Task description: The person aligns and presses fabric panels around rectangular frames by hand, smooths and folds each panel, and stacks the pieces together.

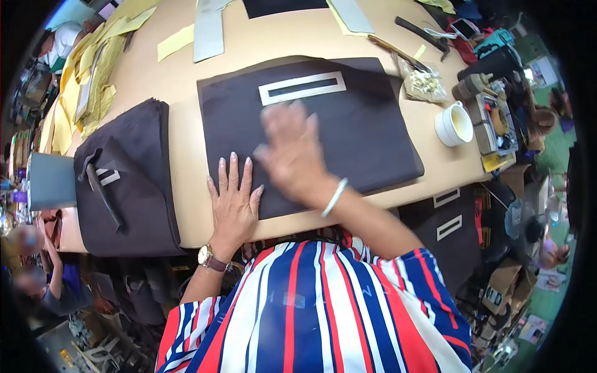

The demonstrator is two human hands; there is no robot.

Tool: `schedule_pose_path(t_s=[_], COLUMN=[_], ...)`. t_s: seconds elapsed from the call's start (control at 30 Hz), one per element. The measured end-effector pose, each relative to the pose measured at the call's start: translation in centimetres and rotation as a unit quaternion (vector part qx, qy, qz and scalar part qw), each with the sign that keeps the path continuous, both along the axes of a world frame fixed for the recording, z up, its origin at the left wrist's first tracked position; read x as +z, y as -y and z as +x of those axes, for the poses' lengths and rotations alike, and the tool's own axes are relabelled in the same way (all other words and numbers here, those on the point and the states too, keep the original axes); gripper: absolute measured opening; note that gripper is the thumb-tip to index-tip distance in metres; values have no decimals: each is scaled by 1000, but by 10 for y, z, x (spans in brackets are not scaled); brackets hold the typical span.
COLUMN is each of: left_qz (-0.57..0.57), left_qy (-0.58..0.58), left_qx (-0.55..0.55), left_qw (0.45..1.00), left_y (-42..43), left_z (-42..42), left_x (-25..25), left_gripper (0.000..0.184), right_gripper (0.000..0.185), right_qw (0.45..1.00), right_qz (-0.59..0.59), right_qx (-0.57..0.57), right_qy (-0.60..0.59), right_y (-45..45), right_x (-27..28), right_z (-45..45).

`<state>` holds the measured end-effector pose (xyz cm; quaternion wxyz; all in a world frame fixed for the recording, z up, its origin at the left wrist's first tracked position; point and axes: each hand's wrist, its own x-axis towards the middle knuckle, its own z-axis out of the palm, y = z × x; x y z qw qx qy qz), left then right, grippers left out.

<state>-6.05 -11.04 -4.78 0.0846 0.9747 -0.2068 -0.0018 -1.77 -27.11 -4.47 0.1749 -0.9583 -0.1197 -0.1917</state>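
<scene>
Dark cloth panels point(367, 137) lie flat in front of me, with a white rectangular frame piece point(303, 87) near their far edge. My left hand point(235, 200) rests palm down on the cloth's near left corner, fingers spread. Over the middle of the cloth is my right hand point(292, 149), blurred by motion, its fingers stretched out just short of the white frame and nothing visible in them. To the left, a second stack of dark cloth point(146, 186) bears a hammer point(104, 193) and a smaller white frame point(109, 178).
A white cup point(454, 125), a plastic bag of small pieces point(423, 84) and a tool box point(491, 124) stand at the right of the table point(189, 155). Yellow cloth point(93, 93) lies far left. Other people sit beyond the left side. More dark panels hang below the right edge.
</scene>
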Motion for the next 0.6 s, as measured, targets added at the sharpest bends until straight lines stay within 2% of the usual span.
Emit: schedule_pose_path(t_s=[0.13,0.27,0.43,0.53,0.6], left_qz=[-25,-21,-11,-14,-31], left_qy=[14,13,12,14,28], left_qx=[-3,-4,-4,-8,-20], left_qw=[1000,1000,1000,1000,999], left_y=[-3,-3,-2,-3,-4], left_z=[-1,-1,-1,-2,2], left_x=[-4,0,0,2,5], left_gripper=[51,49,48,48,48], right_gripper=[69,71,66,60,57], right_qw=[993,996,972,970,952], right_qz=[58,-22,-102,-134,-149], right_qx=[60,-50,-210,-200,-265], right_qy=[-83,-65,-40,7,42], right_y=[-19,66,195,228,251], right_x=[-15,-11,-9,-3,-7], right_z=[-35,-49,-68,-67,-65])
